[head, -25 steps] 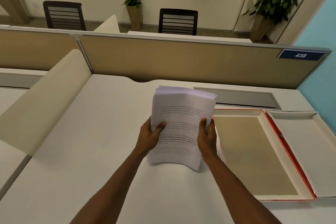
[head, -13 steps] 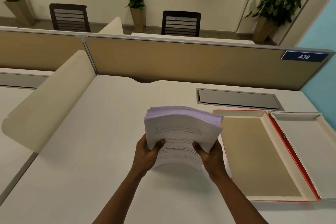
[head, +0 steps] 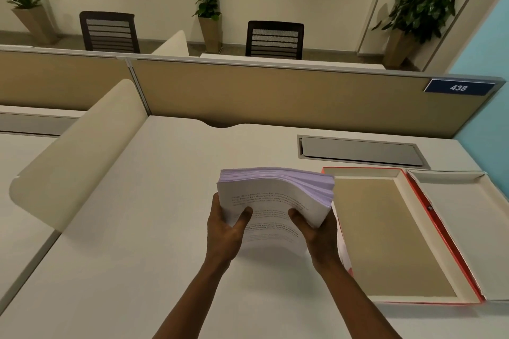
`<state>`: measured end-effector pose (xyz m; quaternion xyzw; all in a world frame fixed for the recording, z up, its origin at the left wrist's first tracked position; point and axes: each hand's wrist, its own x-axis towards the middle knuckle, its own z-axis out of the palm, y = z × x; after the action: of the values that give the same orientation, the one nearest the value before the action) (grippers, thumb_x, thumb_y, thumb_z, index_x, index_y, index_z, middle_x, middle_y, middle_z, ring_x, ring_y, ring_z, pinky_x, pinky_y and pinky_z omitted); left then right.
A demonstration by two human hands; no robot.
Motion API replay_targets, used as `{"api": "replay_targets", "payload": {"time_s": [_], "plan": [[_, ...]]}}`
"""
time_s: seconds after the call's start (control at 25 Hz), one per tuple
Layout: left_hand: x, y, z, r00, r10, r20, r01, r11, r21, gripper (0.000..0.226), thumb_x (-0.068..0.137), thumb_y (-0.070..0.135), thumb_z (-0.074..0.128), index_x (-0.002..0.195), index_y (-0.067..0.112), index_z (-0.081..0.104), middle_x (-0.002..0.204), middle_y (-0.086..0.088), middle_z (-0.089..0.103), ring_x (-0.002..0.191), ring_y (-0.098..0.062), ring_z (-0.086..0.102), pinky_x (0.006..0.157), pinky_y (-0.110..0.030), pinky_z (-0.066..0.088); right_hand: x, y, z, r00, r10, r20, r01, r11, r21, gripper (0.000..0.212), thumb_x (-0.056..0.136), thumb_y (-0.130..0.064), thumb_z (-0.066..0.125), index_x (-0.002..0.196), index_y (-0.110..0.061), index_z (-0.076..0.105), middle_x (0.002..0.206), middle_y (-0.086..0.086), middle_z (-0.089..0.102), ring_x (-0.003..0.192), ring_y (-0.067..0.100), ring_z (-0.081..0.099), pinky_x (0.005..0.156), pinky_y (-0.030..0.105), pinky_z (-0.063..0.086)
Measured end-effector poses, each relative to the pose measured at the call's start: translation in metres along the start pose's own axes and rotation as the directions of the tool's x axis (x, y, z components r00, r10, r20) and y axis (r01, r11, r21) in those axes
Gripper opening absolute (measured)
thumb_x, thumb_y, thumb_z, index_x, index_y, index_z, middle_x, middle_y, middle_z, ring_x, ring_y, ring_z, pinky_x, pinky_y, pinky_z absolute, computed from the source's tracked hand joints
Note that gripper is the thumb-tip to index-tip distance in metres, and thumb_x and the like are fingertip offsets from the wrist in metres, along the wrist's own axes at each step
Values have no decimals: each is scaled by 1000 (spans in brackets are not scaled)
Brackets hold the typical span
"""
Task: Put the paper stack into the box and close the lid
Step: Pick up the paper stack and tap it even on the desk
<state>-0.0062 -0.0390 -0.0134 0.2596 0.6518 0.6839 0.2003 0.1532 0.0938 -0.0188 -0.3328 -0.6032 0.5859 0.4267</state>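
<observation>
A thick stack of printed white paper [head: 275, 195] is held just above the desk, tilted with its far edge raised and its sheets bowed. My left hand [head: 224, 231] grips its left side, thumb on the top sheet. My right hand [head: 319, 231] grips the right side the same way. Just right of the stack lies the open red box [head: 385, 237], its tan bottom bare. Its lid [head: 465, 228] lies flat, hinged open to the right.
A curved cream divider [head: 77, 159] stands at the desk's left. A tan partition [head: 275, 96] with a blue 438 sign [head: 458, 87] closes the back. A grey cable flap [head: 360, 150] is set into the desk behind the box. Chairs and plants stand beyond.
The paper stack has tipped from nearly upright down toward flat and lower over the desk. Both hands shifted their grip with it, and the view tilted slightly up.
</observation>
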Motion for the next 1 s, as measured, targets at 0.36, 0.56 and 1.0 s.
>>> {"api": "replay_targets", "payload": {"time_s": [0.36, 0.56, 1.0], "plan": [[10, 1, -4, 999, -22, 37, 23, 1000, -19, 42, 82, 18, 78, 113, 45, 69, 110, 8, 79, 102, -15, 76, 82, -41, 67, 16, -1, -20, 995, 85, 56, -67, 959, -277, 40, 74, -26, 88, 109, -15, 72, 99, -4, 77, 92, 16, 73, 71, 26, 61], [7, -7, -6, 999, -15, 43, 17, 999, -33, 44, 82, 30, 79, 123, 39, 66, 114, 5, 77, 106, -17, 75, 85, -44, 66, 6, 9, -16, 996, 89, 7, -85, 971, -224, 43, 75, -25, 86, 114, -19, 69, 103, -6, 76, 97, 17, 73, 69, 17, 61], [-17, -6, 2, 997, 54, -51, -47, 991, 129, 40, 94, 30, 61, 131, 47, 55, 118, 25, 69, 111, -1, 67, 83, -18, 60, -30, 21, -5, 998, 58, -32, -65, 951, -302, 45, 91, -36, 63, 133, -36, 48, 113, -26, 62, 102, -16, 60, 76, 1, 52]]}}
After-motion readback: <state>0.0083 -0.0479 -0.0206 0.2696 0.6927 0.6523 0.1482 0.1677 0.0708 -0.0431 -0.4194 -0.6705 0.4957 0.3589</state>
